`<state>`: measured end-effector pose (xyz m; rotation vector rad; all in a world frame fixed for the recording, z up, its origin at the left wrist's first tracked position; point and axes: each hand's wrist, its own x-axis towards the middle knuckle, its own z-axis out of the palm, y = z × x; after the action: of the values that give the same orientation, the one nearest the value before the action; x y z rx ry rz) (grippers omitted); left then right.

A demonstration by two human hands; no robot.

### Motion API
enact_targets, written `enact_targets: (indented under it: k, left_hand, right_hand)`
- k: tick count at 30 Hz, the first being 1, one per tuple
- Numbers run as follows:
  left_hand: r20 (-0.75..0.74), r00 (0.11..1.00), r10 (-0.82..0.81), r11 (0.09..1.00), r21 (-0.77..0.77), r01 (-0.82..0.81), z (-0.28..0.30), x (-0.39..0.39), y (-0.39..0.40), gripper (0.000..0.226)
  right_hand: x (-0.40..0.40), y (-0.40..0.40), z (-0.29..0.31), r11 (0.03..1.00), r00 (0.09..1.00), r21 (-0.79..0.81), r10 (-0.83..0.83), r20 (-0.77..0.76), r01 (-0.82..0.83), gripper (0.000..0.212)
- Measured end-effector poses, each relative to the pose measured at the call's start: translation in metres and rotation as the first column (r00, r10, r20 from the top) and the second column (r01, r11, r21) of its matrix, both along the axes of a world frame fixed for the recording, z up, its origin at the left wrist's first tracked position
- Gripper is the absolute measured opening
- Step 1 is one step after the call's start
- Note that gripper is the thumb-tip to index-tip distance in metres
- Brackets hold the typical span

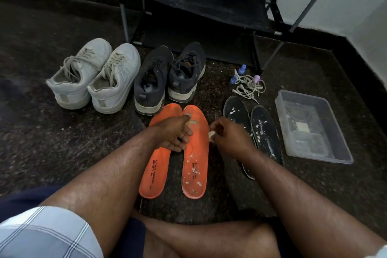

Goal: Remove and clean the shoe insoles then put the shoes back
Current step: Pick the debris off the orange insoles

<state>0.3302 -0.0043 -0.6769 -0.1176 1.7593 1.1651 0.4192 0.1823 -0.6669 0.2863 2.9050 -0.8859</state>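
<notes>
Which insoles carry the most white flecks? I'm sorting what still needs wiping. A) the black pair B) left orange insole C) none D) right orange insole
A: the black insoles are speckled white along their length, more than the right orange insole.

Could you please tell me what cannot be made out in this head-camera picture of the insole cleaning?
- The small white thing pinched by the right hand: too small and blurred to identify.
- The middle of the orange insoles: covered by the left hand.
- Contents of the clear plastic box: blurred through its walls.
- The shoe rack: cut off by the top edge.
</notes>
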Motion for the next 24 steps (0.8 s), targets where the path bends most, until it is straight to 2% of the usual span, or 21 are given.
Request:
enact_targets:
  k: [2,6,8,11,13,16,18,20,22,24]
  left_hand:
    - [0.013,1.000,-0.014,1.000,-0.017,0.015,0.000,0.001,-0.001,0.064]
    - [0.017,1.000,-0.019,0.999,-0.032,0.020,-0.002,0.002,0.000,0.061]
    - [0.019,1.000,-0.016,0.999,-0.035,0.017,-0.002,0.003,0.001,0.061]
    - [0.027,1.000,-0.012,0.999,-0.030,0.013,-0.001,0.003,0.001,0.062]
    - [0.029,0.999,-0.018,0.999,-0.030,0.018,-0.001,0.003,0.000,0.063]
    - [0.021,0.999,-0.024,0.999,-0.032,0.025,0.000,0.004,0.000,0.064]
    - [0.021,1.000,-0.023,0.999,-0.032,0.024,0.000,0.004,0.001,0.065]
    - [0.027,0.999,-0.029,0.999,-0.030,0.030,0.001,0.004,0.000,0.065]
    - [0.034,0.999,-0.037,0.999,-0.028,0.038,0.002,0.004,0.001,0.066]
    - [0.040,0.999,-0.036,0.999,-0.027,0.038,0.003,0.004,0.002,0.066]
  right_hand:
    - [-0.001,-0.004,-0.006,0.987,0.992,0.099,0.123,0.011,-0.124,0.014]
    - [-0.006,-0.017,-0.020,0.926,0.944,0.187,0.330,0.021,-0.328,0.017]
    - [-0.006,-0.024,-0.025,0.882,0.919,0.257,0.381,0.100,-0.394,0.020]
    - [-0.002,-0.031,-0.024,0.832,0.877,0.282,0.433,0.211,-0.478,0.022]
    - [0.000,-0.032,-0.022,0.841,0.877,0.259,0.431,0.213,-0.476,0.020]
    - [-0.002,-0.027,-0.025,0.889,0.922,0.245,0.367,0.123,-0.387,0.015]
    - [-0.002,-0.030,-0.026,0.862,0.902,0.269,0.399,0.165,-0.430,0.017]
    - [0.002,-0.037,-0.025,0.840,0.869,0.227,0.458,0.188,-0.493,0.016]
    - [0.002,-0.041,-0.023,0.858,0.871,0.163,0.467,0.152,-0.488,0.016]
    - [0.002,-0.044,-0.022,0.864,0.884,0.189,0.453,0.115,-0.467,0.017]
